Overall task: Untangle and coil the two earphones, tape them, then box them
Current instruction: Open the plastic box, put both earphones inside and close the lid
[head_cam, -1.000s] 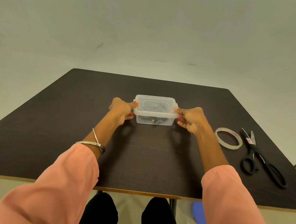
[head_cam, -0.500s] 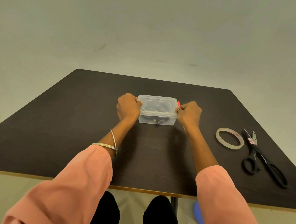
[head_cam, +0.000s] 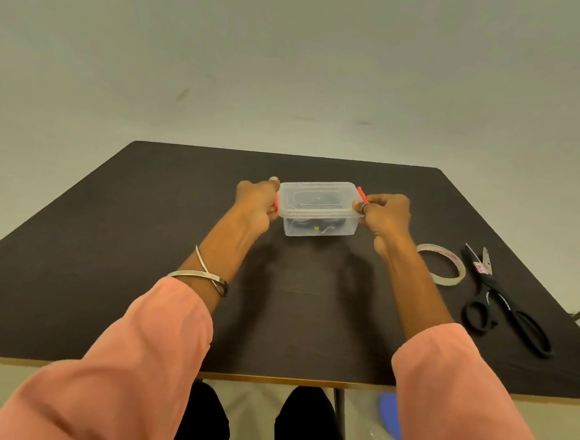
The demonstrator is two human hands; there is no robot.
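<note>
A small clear plastic box [head_cam: 319,218] with its lid on stands in the middle of the dark table [head_cam: 108,241]. Dark coiled earphones [head_cam: 315,226] show through its front wall. My left hand [head_cam: 257,202] grips the box's left end, over a red clip. My right hand [head_cam: 383,214] grips the right end, with thumb and fingers pinching the red clip [head_cam: 361,193] there, which sticks up beside the lid.
A roll of clear tape [head_cam: 441,264] lies flat to the right of my right forearm. Black scissors [head_cam: 502,303] lie beyond it near the table's right edge. The near table edge runs just above my knees.
Both hands have closed in on the box's ends from a looser hold on the lid corners. The red clip on the right now stands up by the lid.
</note>
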